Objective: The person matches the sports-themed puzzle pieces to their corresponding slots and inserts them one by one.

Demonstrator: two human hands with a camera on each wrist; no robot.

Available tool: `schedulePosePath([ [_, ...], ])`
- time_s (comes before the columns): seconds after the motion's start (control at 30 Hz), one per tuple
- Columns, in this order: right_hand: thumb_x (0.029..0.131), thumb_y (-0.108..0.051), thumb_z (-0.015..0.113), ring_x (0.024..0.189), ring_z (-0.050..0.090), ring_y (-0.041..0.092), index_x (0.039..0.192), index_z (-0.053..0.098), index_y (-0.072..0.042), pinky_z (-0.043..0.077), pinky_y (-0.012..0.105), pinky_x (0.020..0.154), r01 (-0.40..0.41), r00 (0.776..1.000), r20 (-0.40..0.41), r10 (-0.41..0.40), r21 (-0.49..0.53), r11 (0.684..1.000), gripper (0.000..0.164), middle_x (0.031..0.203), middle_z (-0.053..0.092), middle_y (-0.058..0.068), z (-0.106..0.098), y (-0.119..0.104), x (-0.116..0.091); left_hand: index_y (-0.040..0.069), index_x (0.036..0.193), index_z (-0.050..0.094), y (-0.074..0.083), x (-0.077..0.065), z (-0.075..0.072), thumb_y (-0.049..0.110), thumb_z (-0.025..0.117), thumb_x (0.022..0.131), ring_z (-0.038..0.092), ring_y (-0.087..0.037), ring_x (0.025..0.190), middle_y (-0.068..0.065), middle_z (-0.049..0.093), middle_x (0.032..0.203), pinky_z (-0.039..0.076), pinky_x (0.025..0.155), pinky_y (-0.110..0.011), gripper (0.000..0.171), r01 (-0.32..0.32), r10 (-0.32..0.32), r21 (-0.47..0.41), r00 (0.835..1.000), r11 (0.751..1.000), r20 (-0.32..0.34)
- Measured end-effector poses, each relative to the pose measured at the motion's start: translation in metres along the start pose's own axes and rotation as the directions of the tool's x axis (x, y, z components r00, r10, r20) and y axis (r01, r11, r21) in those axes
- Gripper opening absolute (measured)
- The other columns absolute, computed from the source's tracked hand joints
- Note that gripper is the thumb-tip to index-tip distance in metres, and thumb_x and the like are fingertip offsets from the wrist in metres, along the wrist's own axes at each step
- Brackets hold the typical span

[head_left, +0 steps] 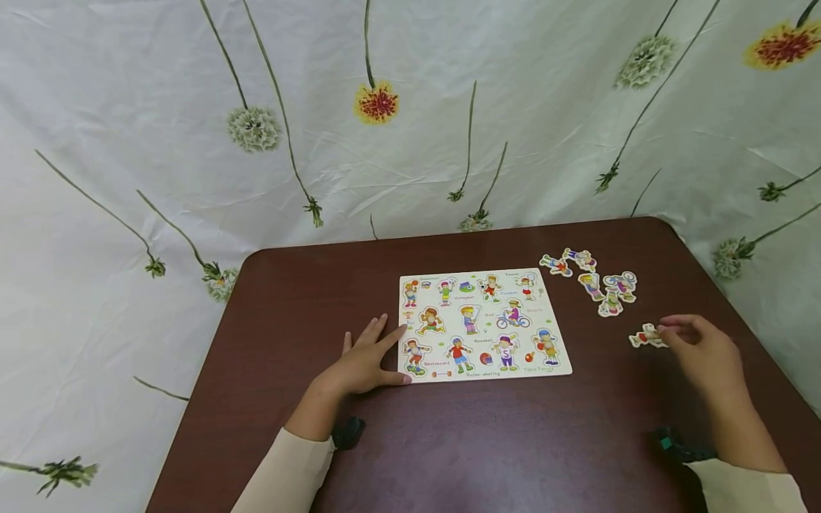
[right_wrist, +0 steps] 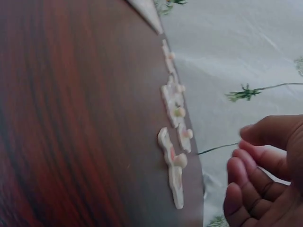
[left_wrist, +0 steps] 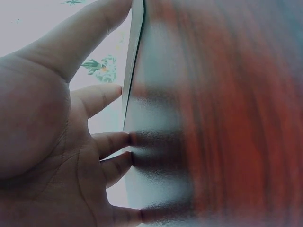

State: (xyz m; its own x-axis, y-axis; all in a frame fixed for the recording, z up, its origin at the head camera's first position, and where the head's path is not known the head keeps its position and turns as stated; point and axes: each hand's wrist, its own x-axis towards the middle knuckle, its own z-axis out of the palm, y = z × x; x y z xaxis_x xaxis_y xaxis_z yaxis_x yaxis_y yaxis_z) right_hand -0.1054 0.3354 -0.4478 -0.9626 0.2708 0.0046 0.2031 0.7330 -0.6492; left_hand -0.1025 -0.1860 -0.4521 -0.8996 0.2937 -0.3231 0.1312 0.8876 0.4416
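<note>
A white puzzle board (head_left: 451, 324) printed with sports figures lies flat on the table. My left hand (head_left: 364, 360) is spread at its left side, thumb and index finger touching the edge; in the left wrist view, the fingers (left_wrist: 106, 97) are straight. Over on the right, my right hand (head_left: 708, 356) hovers beside a figure-shaped puzzle piece (head_left: 646, 336), its fingers loosely bent. The right wrist view shows a gap between those fingertips (right_wrist: 236, 170) and that piece, which lies on the table with a small round knob (right_wrist: 180, 160) on top. Nothing shows in the right hand.
Several more knobbed puzzle pieces (head_left: 590, 286) lie loosely grouped beyond the board's right side, some touching. The dark brown table (head_left: 500, 442) has rounded far corners. Behind it hangs a white cloth (head_left: 423, 164) with a flower print.
</note>
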Motion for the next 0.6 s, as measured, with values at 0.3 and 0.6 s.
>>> schedulePosePath([
  [0.3, 0.098, -0.040, 0.053, 0.089, 0.060, 0.038, 0.116, 0.059, 0.002, 0.039, 0.030, 0.062, 0.046, 0.990, 0.137, -0.031, -0.107, 0.993, 0.046, 0.109, 0.064, 0.030, 0.008, 0.008, 0.012, 0.032, 0.154, 0.024, -0.002, 0.000, 0.000, 0.055, 0.073, 0.079, 0.002, -0.028, 0.153, -0.010, 0.006, 0.165, -0.005, 0.115, -0.067, 0.093, 0.000, 0.000, 0.009, 1.000, 1.000, -0.001],
  [0.6, 0.096, -0.038, 0.056, 0.081, 0.060, 0.033, 0.111, 0.059, 0.005, 0.039, 0.027, 0.059, 0.038, 0.981, 0.193, -0.010, -0.142, 0.989, 0.047, 0.101, 0.065, 0.029, 0.014, 0.012, 0.017, 0.033, 0.154, 0.024, -0.002, 0.001, 0.001, 0.057, 0.072, 0.079, 0.001, -0.028, 0.153, -0.009, 0.005, 0.165, -0.006, 0.115, -0.067, 0.093, -0.001, 0.001, 0.008, 1.000, 1.000, 0.002],
])
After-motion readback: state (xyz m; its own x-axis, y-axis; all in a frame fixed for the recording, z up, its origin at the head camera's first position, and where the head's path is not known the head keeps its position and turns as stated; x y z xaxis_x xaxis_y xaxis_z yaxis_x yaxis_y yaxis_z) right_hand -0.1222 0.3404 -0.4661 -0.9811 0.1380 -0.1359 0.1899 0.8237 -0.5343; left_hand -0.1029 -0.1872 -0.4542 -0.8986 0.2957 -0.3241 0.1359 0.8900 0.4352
